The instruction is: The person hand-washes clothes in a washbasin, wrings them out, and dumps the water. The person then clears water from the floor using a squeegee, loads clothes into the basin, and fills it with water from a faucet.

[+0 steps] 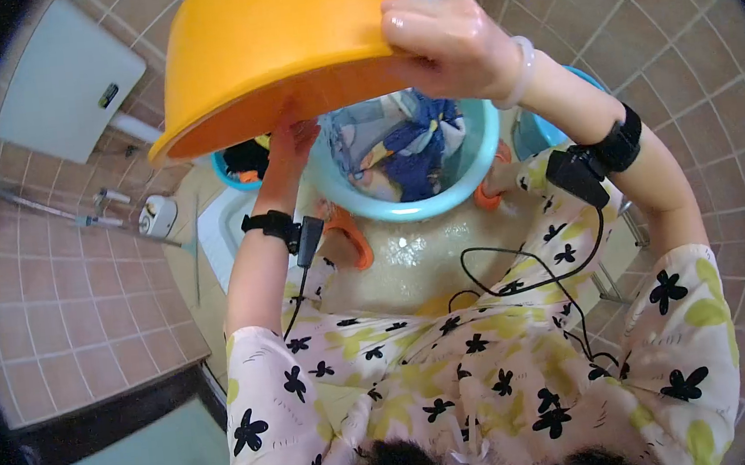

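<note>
A yellow-orange plastic basin (278, 29) is held up and tipped, its opening facing down toward me. My right hand (452, 42) is closed around its rim at the right side, with wet skin. My left hand (293, 139) reaches up into the opening, its fingers stretched toward the inner wall and partly lost in shadow. Underneath, on the floor, stands a light blue tub (411, 210) of wet-looking laundry (413, 142), blue, white and patterned cloth. The raised basin hides part of the tub's far side.
A smaller blue basin (238, 181) with dark cloth stands left, near a white squat toilet (218, 235). A blue bucket (539, 131) is at right. Orange slippers (350, 235) flank the tub on the wet floor (408, 265). A black cable (529, 257) loops from my right wrist.
</note>
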Motion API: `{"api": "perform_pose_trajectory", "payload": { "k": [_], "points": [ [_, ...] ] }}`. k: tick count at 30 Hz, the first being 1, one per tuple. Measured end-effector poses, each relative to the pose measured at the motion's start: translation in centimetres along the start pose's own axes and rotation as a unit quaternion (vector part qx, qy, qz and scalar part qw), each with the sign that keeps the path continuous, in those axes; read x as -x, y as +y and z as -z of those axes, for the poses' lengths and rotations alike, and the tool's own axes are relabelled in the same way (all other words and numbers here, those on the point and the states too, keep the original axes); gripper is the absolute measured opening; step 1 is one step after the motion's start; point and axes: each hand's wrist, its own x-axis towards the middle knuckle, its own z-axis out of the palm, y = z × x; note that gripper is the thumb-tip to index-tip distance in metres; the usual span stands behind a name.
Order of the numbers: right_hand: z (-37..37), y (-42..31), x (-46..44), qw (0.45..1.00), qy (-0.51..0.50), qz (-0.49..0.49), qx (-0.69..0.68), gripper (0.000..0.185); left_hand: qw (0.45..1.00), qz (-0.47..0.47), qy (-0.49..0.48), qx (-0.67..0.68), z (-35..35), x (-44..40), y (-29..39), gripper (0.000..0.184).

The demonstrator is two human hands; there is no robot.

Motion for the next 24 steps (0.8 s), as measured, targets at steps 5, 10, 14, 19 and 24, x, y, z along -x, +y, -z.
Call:
{"api": "perform_pose_trajectory", "payload": {
  "k": [5, 10, 14, 19, 24],
  "points": [
    [5.3, 4.5, 6.3, 0.966, -0.038, -0.254, -0.037, 0.025, 0.984, 0.006, 0.049, 0.173, -4.3, -1.5, 3.0, 0.038],
    [8.2, 11.6, 25.7, 0.772, -0.007, -0.626, -0.111, 0.044, 0.989, -0.006, 0.099, 0.111, -6.2, -1.7, 4.7, 0.044],
    [3.2, 7.2, 44.9, 0.596, -0.296, -0.747, 0.000, 0.074, 0.985, 0.009, 0.076, 0.157, -4.7, -1.8, 4.3, 0.045],
    [-1.4, -0.5, 49.0, 0.597, -0.381, -0.685, 0.173, 0.026, 0.987, 0.020, 0.099, 0.127, -2.7, -0.8, 4.8, 0.044],
    [-1.7, 0.4, 47.5, 0.647, -0.311, -0.675, 0.173, 0.021, 0.987, -0.004, 0.140, 0.080, -0.7, 0.7, 5.2, 0.044]
  ]
}}
